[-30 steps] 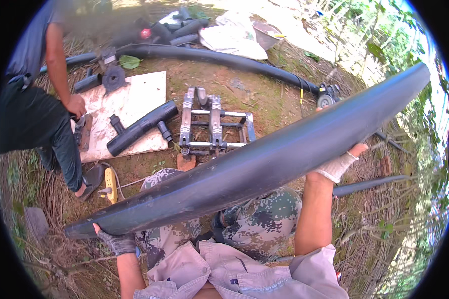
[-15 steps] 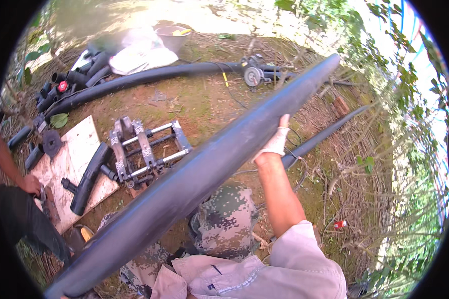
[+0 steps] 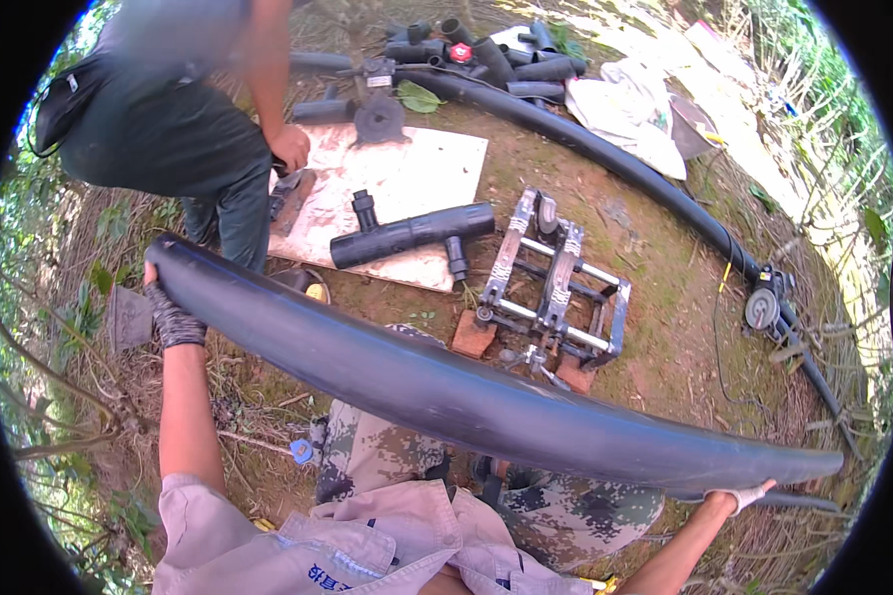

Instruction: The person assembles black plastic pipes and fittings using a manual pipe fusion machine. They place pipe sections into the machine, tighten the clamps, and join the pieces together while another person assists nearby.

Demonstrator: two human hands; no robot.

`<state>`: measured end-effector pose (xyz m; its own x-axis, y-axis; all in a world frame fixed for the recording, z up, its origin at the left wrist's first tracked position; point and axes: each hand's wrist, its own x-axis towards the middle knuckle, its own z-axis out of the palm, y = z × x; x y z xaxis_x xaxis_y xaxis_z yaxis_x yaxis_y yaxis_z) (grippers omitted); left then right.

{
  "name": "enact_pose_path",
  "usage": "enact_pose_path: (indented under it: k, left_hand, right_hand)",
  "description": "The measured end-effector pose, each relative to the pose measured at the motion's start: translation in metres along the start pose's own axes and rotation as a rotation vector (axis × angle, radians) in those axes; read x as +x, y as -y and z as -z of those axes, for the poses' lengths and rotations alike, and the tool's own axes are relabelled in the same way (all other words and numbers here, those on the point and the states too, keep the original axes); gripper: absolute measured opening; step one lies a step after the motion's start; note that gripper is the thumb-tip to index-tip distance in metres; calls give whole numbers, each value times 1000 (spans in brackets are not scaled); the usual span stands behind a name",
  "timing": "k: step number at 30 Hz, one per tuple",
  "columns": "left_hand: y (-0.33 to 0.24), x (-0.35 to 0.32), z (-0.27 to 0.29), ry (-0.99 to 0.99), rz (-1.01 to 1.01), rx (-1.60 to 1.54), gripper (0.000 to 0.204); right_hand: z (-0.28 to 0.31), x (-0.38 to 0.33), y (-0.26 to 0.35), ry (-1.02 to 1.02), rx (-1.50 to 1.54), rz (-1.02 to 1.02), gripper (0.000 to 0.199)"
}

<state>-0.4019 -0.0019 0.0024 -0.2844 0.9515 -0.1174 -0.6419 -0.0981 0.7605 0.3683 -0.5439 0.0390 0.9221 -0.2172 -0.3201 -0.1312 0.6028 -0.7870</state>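
A long, thick black plastic pipe (image 3: 446, 382) stretches across in front of me, over my camouflage-clad legs. Its left end is the higher one. My left hand (image 3: 176, 315), in a dark striped glove with bare fingertips, grips the pipe from below near that end; most of its fingers are hidden behind it. At the far right my right hand (image 3: 749, 496), in a pale glove, clasps the underside near the other end. Just beyond the pipe stands a metal clamping frame (image 3: 556, 283) with silver rods, its jaws holding no pipe.
A black branched pipe fitting (image 3: 412, 235) lies on a white board (image 3: 446, 159). A co-worker (image 3: 169, 129) bends over the board's left side. Behind are piled black pipe pieces (image 3: 496, 64), a long pipe (image 3: 605, 144) on the ground and a white sack (image 3: 630, 114). Bricks (image 3: 474, 335) sit by the frame.
My view has swung left, bringing my left hand and the co-worker's body into sight. The pipe's right end has dropped and its left end has risen; both hands hold it now.
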Motion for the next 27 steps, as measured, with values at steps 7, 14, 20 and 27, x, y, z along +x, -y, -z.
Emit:
enact_pose_path:
  k: [7,14,20,27]
  left_hand:
    - [37,41,-35,400,183,10,63]
    - [48,-51,-150,-124,270,237,69]
    - [102,-69,-180,179,385,243,66]
    - [185,-129,-246,809,-6,581,57]
  right_hand:
    - [53,66,-3,49,-49,-21,99]
    - [5,41,-58,15,191,-90,84]
    - [-12,62,-94,63,327,-117,81]
    - [-40,123,-117,155,286,-91,87]
